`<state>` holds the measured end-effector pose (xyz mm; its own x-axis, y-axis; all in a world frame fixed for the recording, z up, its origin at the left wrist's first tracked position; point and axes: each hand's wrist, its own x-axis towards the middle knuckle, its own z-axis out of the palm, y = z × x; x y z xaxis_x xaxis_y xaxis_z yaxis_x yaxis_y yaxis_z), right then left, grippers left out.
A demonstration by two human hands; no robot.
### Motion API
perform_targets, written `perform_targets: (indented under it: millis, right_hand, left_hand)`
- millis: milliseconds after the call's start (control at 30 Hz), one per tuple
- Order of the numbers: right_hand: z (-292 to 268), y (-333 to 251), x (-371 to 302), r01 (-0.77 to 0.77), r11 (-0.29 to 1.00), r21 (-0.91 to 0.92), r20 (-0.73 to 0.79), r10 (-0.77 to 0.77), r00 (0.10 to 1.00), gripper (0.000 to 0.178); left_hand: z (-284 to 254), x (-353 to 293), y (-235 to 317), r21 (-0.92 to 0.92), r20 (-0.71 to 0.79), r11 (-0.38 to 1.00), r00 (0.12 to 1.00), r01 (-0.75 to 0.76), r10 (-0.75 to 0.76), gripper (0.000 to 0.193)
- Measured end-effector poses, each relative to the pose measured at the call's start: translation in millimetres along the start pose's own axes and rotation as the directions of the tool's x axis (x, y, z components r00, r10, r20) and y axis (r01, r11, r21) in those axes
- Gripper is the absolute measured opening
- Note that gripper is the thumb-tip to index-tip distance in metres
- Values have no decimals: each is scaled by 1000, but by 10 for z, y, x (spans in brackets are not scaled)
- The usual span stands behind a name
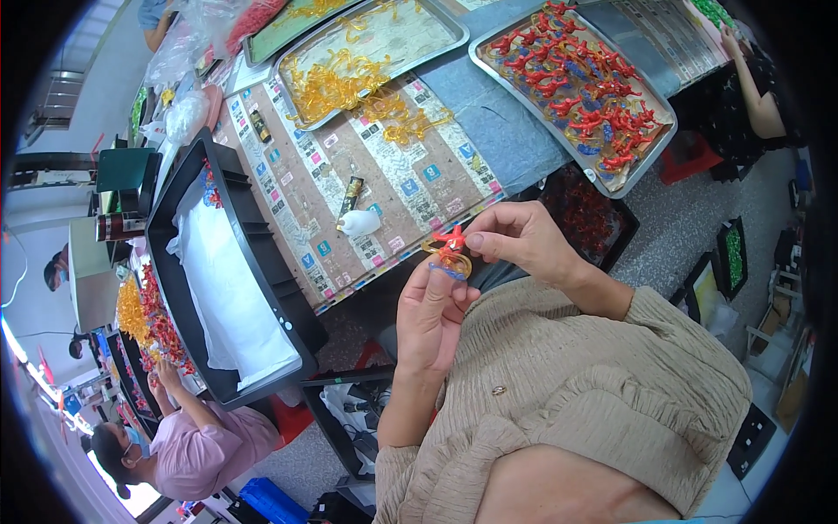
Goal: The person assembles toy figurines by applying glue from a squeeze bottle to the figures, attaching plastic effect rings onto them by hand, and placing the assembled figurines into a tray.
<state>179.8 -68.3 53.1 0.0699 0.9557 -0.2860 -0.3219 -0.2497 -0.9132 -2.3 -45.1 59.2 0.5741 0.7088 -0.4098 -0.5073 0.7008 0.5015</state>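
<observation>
Glossy plastic figure in red, blue and looped yellow (450,240) points lengthwise away from me, red end farthest; my left hand (431,313) pinches its blue end; my right hand (526,242), its red side.

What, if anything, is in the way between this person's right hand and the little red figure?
Nothing visible. The right hand is right at the side of the red figure, while the left hand holds the piece from below, leaving that side open.
</observation>
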Motion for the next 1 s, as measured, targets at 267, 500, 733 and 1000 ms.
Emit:
perform_targets:
  millis: [267, 500, 733, 1000]
  right_hand:
    - [-142, -183, -100, 79, 936, -343, -13, -89, 996, 15]
    - [-864, -411, -85, 261, 507, -822, -345, -806, 480, 9]
    - [-1731, -534, 45, -152, 179, -972, -221, -915, 337, 16]
    - [-2027, -455, -53, -236, 176, -956, -253, -903, 348, 25]
  left_hand:
    - [63, 56, -20, -5, 47, 997, 996, 81, -81, 42]
    - [32, -66, 43, 346, -35, 937, 998, -43, 59, 47]
    - [-155, -445, 440, 580, 9, 758, 932, -299, 361, 30]
    - [-267, -841, 1237, 787, -53, 496, 761, -367, 647, 25]
